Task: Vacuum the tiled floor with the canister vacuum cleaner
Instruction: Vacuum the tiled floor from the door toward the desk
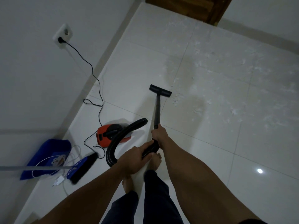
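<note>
The right hand [159, 135] gripped the black wand [157, 110]; the left hand [134, 160] gripped the hose [126, 131]; the nozzle [160, 90] sat on the floor [210, 143].

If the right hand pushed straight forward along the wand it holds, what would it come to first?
The right hand points along the black wand toward the floor nozzle. That nozzle comes first; just beyond lie white scraps on the tiles, though depth is hard to judge.
</note>
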